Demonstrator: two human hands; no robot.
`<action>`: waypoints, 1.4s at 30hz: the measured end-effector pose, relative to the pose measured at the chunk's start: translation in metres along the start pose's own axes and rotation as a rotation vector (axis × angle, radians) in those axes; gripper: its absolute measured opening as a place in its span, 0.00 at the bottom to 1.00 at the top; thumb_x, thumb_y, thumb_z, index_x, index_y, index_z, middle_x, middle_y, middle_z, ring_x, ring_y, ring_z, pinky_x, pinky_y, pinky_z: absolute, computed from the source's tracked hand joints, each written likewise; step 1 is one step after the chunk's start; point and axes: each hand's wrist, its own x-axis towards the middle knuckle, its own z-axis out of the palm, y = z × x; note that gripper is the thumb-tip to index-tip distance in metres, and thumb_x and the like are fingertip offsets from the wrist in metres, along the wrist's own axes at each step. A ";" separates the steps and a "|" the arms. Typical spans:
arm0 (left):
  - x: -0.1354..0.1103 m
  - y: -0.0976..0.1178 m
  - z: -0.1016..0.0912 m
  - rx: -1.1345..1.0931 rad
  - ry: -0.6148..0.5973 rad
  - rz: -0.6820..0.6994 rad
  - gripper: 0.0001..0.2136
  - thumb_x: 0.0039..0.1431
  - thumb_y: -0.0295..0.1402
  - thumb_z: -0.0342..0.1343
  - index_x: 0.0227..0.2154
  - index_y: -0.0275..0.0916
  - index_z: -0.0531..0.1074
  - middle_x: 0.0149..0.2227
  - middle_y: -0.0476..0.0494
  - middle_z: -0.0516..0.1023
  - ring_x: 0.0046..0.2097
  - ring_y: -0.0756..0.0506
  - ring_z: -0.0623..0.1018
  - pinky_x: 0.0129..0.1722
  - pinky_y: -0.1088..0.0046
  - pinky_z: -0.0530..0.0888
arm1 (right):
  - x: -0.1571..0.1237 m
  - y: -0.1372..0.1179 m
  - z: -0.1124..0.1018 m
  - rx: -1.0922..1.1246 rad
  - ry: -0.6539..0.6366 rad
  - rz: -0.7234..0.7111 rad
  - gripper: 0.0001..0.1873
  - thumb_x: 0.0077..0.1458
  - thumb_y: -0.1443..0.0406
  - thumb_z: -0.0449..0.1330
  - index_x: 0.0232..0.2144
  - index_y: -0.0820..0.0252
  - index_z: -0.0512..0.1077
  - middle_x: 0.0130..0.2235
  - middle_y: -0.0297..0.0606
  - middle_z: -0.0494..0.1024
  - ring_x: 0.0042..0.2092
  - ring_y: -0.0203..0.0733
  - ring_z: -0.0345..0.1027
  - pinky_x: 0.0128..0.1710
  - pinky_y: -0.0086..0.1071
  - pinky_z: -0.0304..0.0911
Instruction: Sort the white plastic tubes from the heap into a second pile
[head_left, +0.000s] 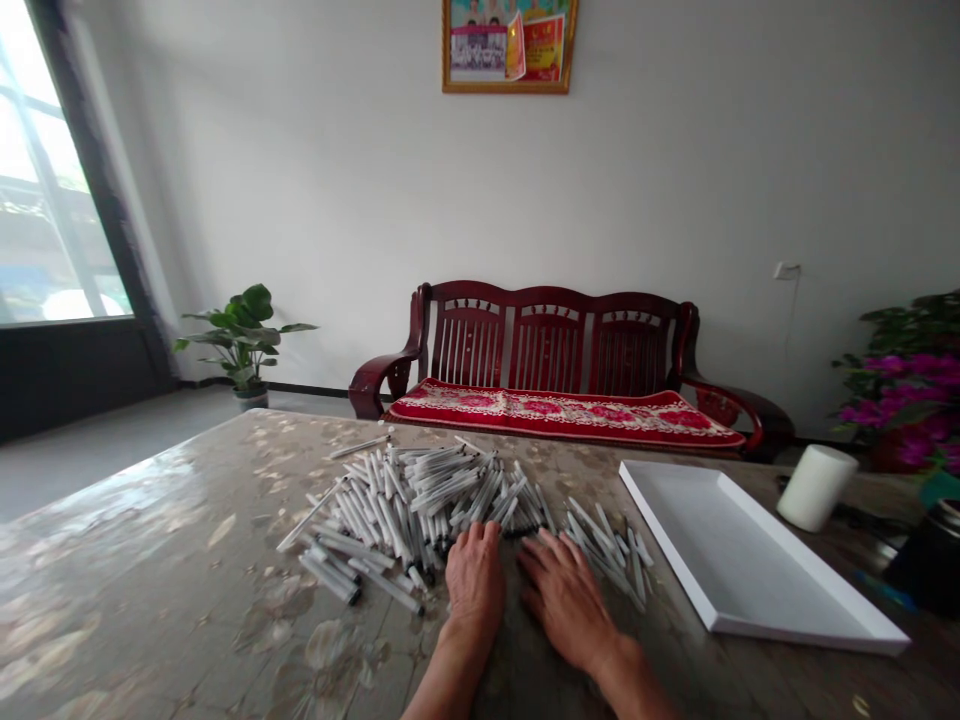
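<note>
Hands (pixel 475 578) lie at heaped, slim, whitish cylindrical pens (pixel 386 505), right (pixel 566 600) spread, left's grip unclear.

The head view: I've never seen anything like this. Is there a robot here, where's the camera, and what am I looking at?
There's no machine here, just a person with a bare left hand and right hand. The camera is worn on the person's head, looking forward and down, so the arms come in from the bottom of the picture.

On the patterned table lies a big heap of what look like pens, whitish with dark ends. The left hand is at the heap's near edge; the right hand is next to a smaller bunch. Whether either grips a pen, I can't tell.

Farther right are a shallow white tray and a white cylinder. Behind the table stands a wooden bench.
</note>
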 end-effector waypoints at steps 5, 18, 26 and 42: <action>0.001 0.004 0.003 -0.005 -0.011 0.006 0.18 0.63 0.21 0.44 0.45 0.41 0.77 0.42 0.39 0.81 0.46 0.39 0.78 0.45 0.65 0.71 | 0.000 0.029 0.007 -0.062 0.085 0.158 0.22 0.61 0.66 0.57 0.57 0.52 0.73 0.61 0.34 0.72 0.66 0.52 0.57 0.68 0.51 0.45; 0.009 0.024 0.040 -1.445 -0.075 -0.163 0.14 0.49 0.40 0.63 0.36 0.38 0.76 0.31 0.46 0.78 0.33 0.46 0.76 0.35 0.71 0.72 | -0.001 0.017 -0.014 0.161 0.275 0.265 0.19 0.68 0.61 0.46 0.39 0.54 0.77 0.40 0.39 0.83 0.42 0.44 0.76 0.42 0.34 0.66; 0.006 0.036 0.025 -1.861 -0.228 -0.392 0.23 0.34 0.43 0.75 0.31 0.38 0.75 0.31 0.48 0.77 0.30 0.51 0.75 0.31 0.76 0.73 | 0.000 0.016 -0.006 0.529 0.213 0.374 0.23 0.66 0.52 0.46 0.27 0.55 0.73 0.25 0.35 0.78 0.28 0.41 0.71 0.28 0.31 0.60; 0.011 0.028 0.033 -1.918 -0.181 -0.531 0.26 0.26 0.45 0.78 0.26 0.35 0.75 0.26 0.48 0.79 0.27 0.50 0.79 0.29 0.75 0.77 | 0.000 0.020 -0.007 0.597 0.283 0.397 0.23 0.64 0.51 0.49 0.31 0.53 0.79 0.27 0.38 0.81 0.29 0.46 0.74 0.28 0.35 0.68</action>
